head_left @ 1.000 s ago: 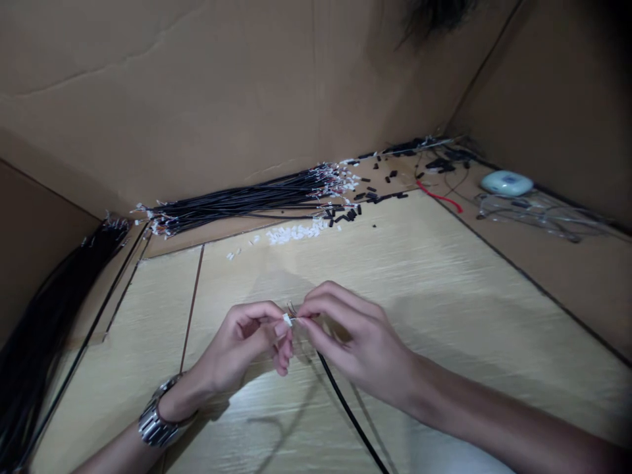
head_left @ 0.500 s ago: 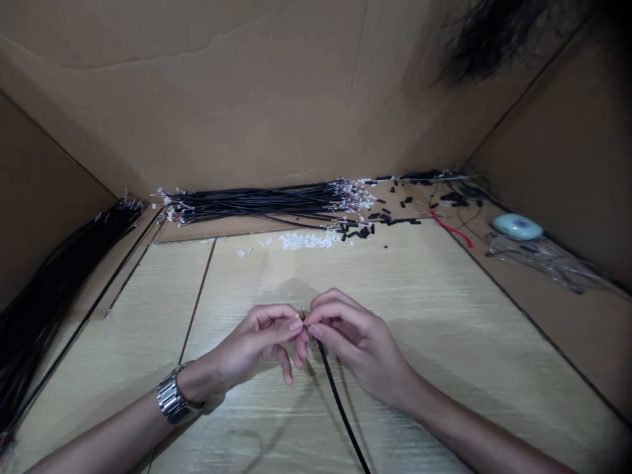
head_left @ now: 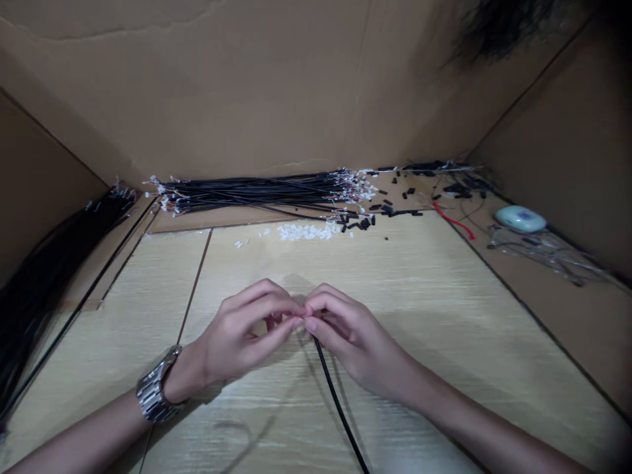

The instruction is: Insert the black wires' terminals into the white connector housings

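A black cable (head_left: 337, 401) rises from the bottom edge of the view to my right hand (head_left: 348, 326), whose thumb and index finger pinch it near its end. My left hand (head_left: 259, 322), with a metal watch (head_left: 158, 385) on the wrist, meets the right at the fingertips. Its thumb and index finger are pressed together at the cable's tip. What they pinch there is hidden by the fingers. Both hands are held above the pale wooden tabletop (head_left: 419, 283).
Behind the hands lie small white connector housings (head_left: 306, 231), short black tube pieces (head_left: 363, 224) and a bundle of black cables (head_left: 251, 192) with white ends. More cables (head_left: 64, 257) hang at the left. At right are a light-blue rounded object (head_left: 520, 218) and a red strip (head_left: 454, 220). Cardboard walls (head_left: 276, 99) surround the table.
My left hand's fingers have closed together at the cable's tip, covering the wire ends that showed between the hands before. My right hand keeps its pinch. The view has shifted slightly.
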`<act>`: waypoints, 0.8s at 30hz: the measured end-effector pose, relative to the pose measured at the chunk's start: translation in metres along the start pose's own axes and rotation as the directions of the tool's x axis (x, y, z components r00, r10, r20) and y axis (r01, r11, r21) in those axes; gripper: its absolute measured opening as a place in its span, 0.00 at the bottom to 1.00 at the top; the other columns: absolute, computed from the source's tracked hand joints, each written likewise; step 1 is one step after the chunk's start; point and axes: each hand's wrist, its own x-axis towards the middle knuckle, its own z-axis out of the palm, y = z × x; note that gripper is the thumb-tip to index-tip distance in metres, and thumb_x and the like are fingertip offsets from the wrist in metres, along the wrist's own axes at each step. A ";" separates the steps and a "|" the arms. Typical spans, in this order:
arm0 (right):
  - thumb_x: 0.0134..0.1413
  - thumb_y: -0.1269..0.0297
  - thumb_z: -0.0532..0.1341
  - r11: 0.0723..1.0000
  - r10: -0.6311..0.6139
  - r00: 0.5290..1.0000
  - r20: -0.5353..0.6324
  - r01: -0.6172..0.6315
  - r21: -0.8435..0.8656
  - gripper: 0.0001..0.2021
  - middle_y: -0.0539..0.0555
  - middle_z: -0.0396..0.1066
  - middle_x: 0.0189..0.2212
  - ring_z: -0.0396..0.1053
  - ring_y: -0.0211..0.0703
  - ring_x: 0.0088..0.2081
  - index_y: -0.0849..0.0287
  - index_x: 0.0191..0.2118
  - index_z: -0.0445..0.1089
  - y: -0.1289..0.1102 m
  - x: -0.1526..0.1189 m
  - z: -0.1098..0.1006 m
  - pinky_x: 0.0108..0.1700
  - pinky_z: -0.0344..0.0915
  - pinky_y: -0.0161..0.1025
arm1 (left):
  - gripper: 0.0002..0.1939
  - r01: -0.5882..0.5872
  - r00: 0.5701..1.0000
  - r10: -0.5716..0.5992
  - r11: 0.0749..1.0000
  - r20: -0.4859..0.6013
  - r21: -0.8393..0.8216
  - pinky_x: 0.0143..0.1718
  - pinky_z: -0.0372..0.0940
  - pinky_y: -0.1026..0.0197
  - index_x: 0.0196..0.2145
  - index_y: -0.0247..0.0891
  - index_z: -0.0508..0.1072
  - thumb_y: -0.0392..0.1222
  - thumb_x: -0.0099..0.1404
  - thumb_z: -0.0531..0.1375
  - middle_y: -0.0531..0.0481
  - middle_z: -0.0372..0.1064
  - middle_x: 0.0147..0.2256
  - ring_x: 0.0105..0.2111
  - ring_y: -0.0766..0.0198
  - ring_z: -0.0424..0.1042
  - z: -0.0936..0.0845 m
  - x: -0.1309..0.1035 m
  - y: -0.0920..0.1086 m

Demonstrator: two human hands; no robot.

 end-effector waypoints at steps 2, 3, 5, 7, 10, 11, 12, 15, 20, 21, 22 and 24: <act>0.65 0.68 0.54 0.999 0.026 1.000 -0.017 -0.027 -0.032 0.06 0.51 0.66 0.34 0.66 0.38 0.35 0.58 0.36 0.66 0.001 -0.001 0.001 0.34 0.62 0.34 | 0.09 -0.085 0.995 0.078 0.988 0.055 0.132 0.35 0.70 0.65 0.43 0.34 0.74 0.29 0.66 0.59 0.46 0.73 0.36 0.35 0.65 0.74 -0.004 0.002 0.000; 0.65 0.68 0.54 0.998 0.038 0.999 -0.032 -0.039 -0.048 0.06 0.51 0.66 0.34 0.66 0.37 0.33 0.57 0.36 0.66 0.002 -0.001 0.002 0.32 0.61 0.34 | 0.08 -0.129 0.990 0.113 0.971 0.085 0.201 0.36 0.71 0.66 0.43 0.33 0.73 0.29 0.67 0.58 0.46 0.74 0.36 0.36 0.65 0.74 -0.005 0.002 -0.001; 0.65 0.67 0.54 0.995 0.059 0.997 -0.058 -0.063 -0.073 0.06 0.51 0.67 0.34 0.65 0.36 0.30 0.57 0.36 0.66 0.004 -0.003 0.003 0.29 0.60 0.33 | 0.08 -0.197 0.978 0.160 0.925 0.135 0.324 0.35 0.71 0.66 0.44 0.33 0.73 0.31 0.68 0.58 0.46 0.75 0.36 0.36 0.64 0.75 -0.007 0.002 -0.003; 0.65 0.65 0.55 0.992 0.111 0.992 -0.059 -0.114 -0.046 0.06 0.50 0.67 0.32 0.64 0.34 0.25 0.57 0.36 0.66 0.006 -0.004 0.005 0.25 0.59 0.32 | 0.07 -0.226 0.971 0.173 0.892 0.166 0.391 0.34 0.70 0.66 0.44 0.34 0.72 0.32 0.68 0.57 0.47 0.75 0.36 0.35 0.64 0.75 -0.007 0.001 -0.005; 0.66 0.59 0.53 0.943 0.294 0.955 0.024 -0.294 0.153 0.08 0.45 0.65 0.21 0.63 0.34 0.17 0.56 0.37 0.63 0.007 -0.005 0.009 0.20 0.59 0.31 | 0.06 -0.240 0.966 0.174 0.880 0.193 0.409 0.32 0.70 0.66 0.42 0.34 0.72 0.33 0.70 0.56 0.48 0.75 0.35 0.34 0.65 0.75 -0.006 0.001 -0.007; 0.66 0.57 0.53 0.903 0.357 0.932 0.067 -0.362 0.230 0.08 0.43 0.63 0.17 0.62 0.35 0.15 0.55 0.38 0.62 0.007 -0.005 0.010 0.18 0.59 0.31 | 0.06 -0.243 0.964 0.174 0.882 0.200 0.404 0.31 0.69 0.66 0.41 0.34 0.72 0.33 0.70 0.55 0.48 0.75 0.35 0.33 0.65 0.75 -0.005 0.002 -0.008; 0.66 0.56 0.53 0.861 0.405 0.908 0.104 -0.417 0.291 0.09 0.41 0.60 0.14 0.60 0.35 0.13 0.55 0.38 0.61 0.006 -0.005 0.011 0.16 0.58 0.30 | 0.06 -0.242 0.964 0.172 0.885 0.204 0.398 0.31 0.69 0.66 0.40 0.34 0.72 0.33 0.70 0.55 0.48 0.75 0.34 0.33 0.65 0.75 -0.005 0.002 -0.008; 0.64 0.58 0.54 0.814 0.443 0.889 0.117 -0.453 0.362 0.07 0.38 0.55 0.13 0.52 0.32 0.11 0.55 0.39 0.61 0.003 -0.003 0.010 0.12 0.51 0.27 | 0.05 -0.218 0.970 0.152 0.893 0.192 0.394 0.31 0.67 0.66 0.40 0.35 0.71 0.33 0.69 0.56 0.49 0.75 0.34 0.32 0.65 0.74 -0.003 0.002 -0.010; 0.60 0.69 0.57 0.973 0.211 0.967 -0.142 -0.195 0.120 0.04 0.49 0.72 0.27 0.69 0.35 0.24 0.57 0.40 0.66 0.009 -0.002 0.008 0.26 0.66 0.32 | 0.05 -0.131 0.986 0.076 0.906 0.149 0.402 0.31 0.66 0.66 0.40 0.35 0.72 0.32 0.68 0.57 0.49 0.75 0.34 0.32 0.66 0.73 0.001 -0.002 -0.014; 0.60 0.70 0.56 0.988 0.153 0.969 -0.192 -0.151 0.024 0.06 0.51 0.74 0.31 0.72 0.38 0.30 0.57 0.42 0.66 0.011 -0.002 0.009 0.31 0.68 0.34 | 0.05 -0.108 0.988 0.055 0.915 0.144 0.389 0.31 0.66 0.66 0.40 0.35 0.72 0.31 0.68 0.57 0.49 0.75 0.33 0.31 0.67 0.73 0.002 -0.003 -0.014; 0.61 0.71 0.56 0.991 0.097 0.970 -0.225 -0.115 -0.069 0.08 0.52 0.75 0.33 0.74 0.41 0.34 0.56 0.45 0.67 0.014 -0.002 0.010 0.35 0.69 0.36 | 0.05 -0.076 0.990 0.027 0.927 0.137 0.368 0.31 0.66 0.67 0.39 0.35 0.72 0.31 0.67 0.57 0.50 0.74 0.33 0.30 0.67 0.72 0.003 -0.003 -0.014; 0.63 0.72 0.54 0.971 -0.027 0.969 -0.247 -0.033 -0.236 0.11 0.53 0.76 0.36 0.75 0.43 0.38 0.55 0.48 0.66 0.020 -0.001 0.013 0.40 0.70 0.38 | 0.05 0.018 0.993 -0.053 0.954 0.110 0.301 0.29 0.65 0.67 0.38 0.35 0.73 0.32 0.67 0.57 0.50 0.73 0.32 0.28 0.69 0.70 0.004 -0.003 -0.012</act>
